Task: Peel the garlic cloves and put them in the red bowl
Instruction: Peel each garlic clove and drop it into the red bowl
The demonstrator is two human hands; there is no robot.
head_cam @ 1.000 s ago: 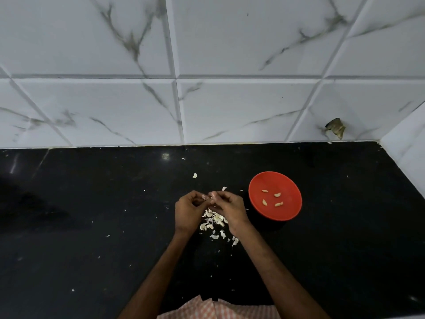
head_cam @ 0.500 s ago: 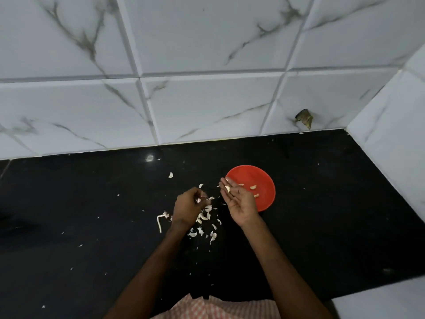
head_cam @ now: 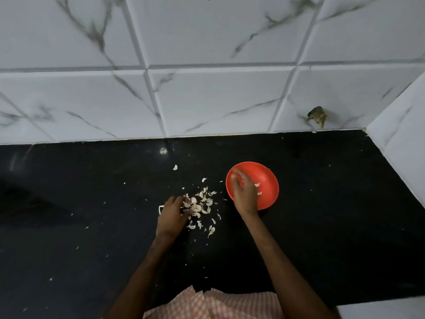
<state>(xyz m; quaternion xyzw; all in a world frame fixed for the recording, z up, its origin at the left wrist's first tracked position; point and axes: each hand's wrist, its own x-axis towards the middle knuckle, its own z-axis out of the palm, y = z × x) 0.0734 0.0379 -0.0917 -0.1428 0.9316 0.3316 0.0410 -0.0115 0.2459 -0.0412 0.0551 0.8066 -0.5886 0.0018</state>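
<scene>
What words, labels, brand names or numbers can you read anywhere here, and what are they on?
None: no text, number or sign is readable in this view.
The bowl is plain red, with no mark showing.
The tiles carry only grey veining.
The counter shows only garlic skins and specks.
The cloth has a checked pattern, no print.
</scene>
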